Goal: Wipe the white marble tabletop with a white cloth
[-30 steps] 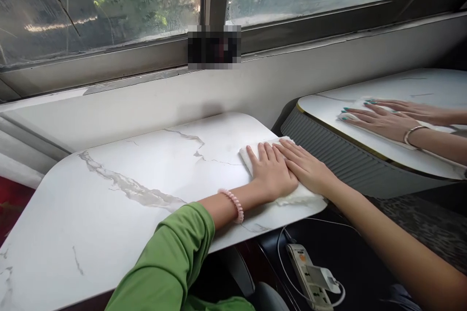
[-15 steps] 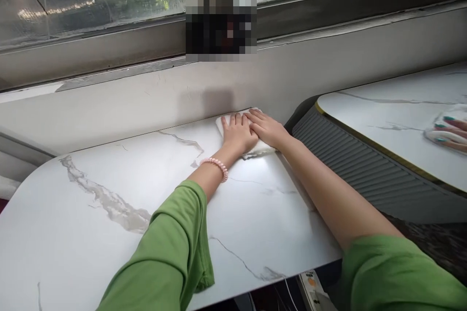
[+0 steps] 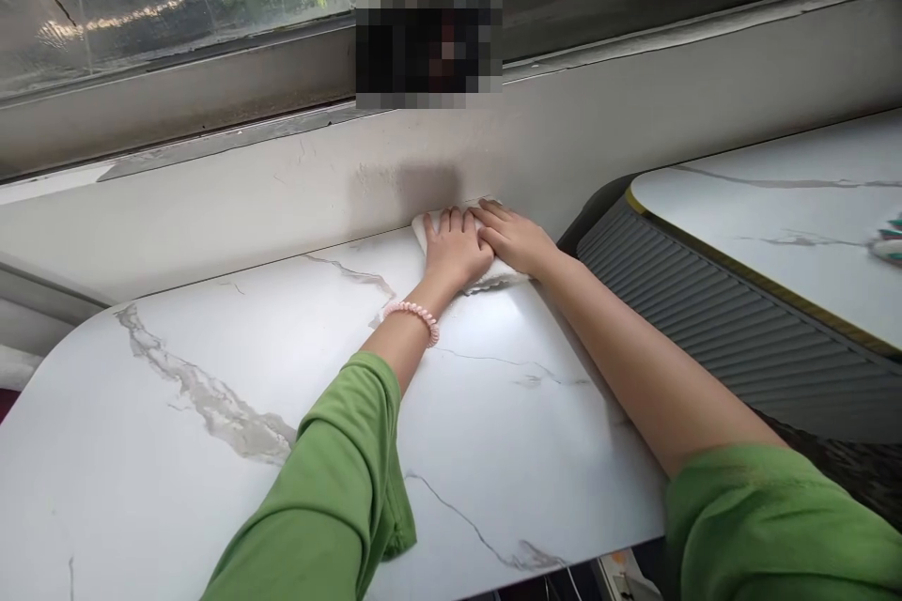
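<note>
Left hand [image 3: 458, 255], right hand [image 3: 522, 244] flat on cloth [image 3: 502, 278], fingers [image 3: 445, 223] apart; wall [image 3: 268, 197] just beyond, counter [image 3: 719, 319] nearby.

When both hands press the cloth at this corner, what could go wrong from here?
The cloth lies close to the wall, so the right hand might knock it. The cloth is also at the far right corner of the table, so it could slip over the edge.

Beyond the fingers [image 3: 457, 222]: passage is blocked by the wall [image 3: 282, 192] | Left of them: bare bench [image 3: 85, 413] is left open | Nearer: room is enclosed between forearms [image 3: 634, 366] | Right: passage is obstructed by ribbed unit [image 3: 705, 300]
</note>
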`<state>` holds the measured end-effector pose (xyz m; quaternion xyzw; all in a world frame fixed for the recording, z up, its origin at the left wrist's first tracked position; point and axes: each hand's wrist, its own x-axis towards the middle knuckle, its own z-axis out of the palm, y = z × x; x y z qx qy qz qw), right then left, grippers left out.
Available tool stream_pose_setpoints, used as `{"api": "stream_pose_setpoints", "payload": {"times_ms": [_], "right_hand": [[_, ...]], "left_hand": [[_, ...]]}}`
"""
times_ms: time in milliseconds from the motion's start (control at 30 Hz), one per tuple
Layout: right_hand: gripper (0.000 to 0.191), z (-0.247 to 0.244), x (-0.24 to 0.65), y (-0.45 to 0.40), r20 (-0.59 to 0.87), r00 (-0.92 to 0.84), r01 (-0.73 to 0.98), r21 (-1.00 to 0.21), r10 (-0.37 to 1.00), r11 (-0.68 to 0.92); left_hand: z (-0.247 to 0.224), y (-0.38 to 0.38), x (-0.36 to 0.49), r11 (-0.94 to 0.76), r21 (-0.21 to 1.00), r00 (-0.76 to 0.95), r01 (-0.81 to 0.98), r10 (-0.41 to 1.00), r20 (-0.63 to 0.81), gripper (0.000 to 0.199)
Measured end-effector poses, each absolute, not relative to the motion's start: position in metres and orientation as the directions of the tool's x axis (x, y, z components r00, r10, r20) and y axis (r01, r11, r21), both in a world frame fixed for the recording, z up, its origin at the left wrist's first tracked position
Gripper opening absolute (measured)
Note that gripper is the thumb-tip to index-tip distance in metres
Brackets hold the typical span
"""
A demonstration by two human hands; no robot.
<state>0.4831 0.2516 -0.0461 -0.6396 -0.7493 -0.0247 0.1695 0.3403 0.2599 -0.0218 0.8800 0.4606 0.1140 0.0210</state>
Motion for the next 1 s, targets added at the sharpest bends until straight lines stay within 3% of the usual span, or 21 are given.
{"api": "stream_pose_setpoints", "payload": {"times_ms": [433, 767, 1000], "right_hand": [[0.059, -0.042, 0.460, 0.133, 0.211, -0.018, 0.985, -0.165, 0.977, 0.054], [0.057, -0.057, 0.444, 0.019, 0.299, -0.055, 0.988, -0.120, 0.953, 0.094], [0.057, -0.055, 0.404, -0.010, 0.304, -0.022, 0.995, -0.087, 0.952, 0.051]], "left_hand": [[-0.017, 0.159, 0.319, -0.667, 0.130, 0.654, 0.734, 0.745, 0.129, 0.060], [-0.009, 0.060, 0.286, -0.772, 0.147, 0.768, 0.619, 0.634, 0.097, 0.063], [-0.005, 0.032, 0.252, -0.771, 0.131, 0.768, 0.623, 0.635, 0.082, 0.062]]}}
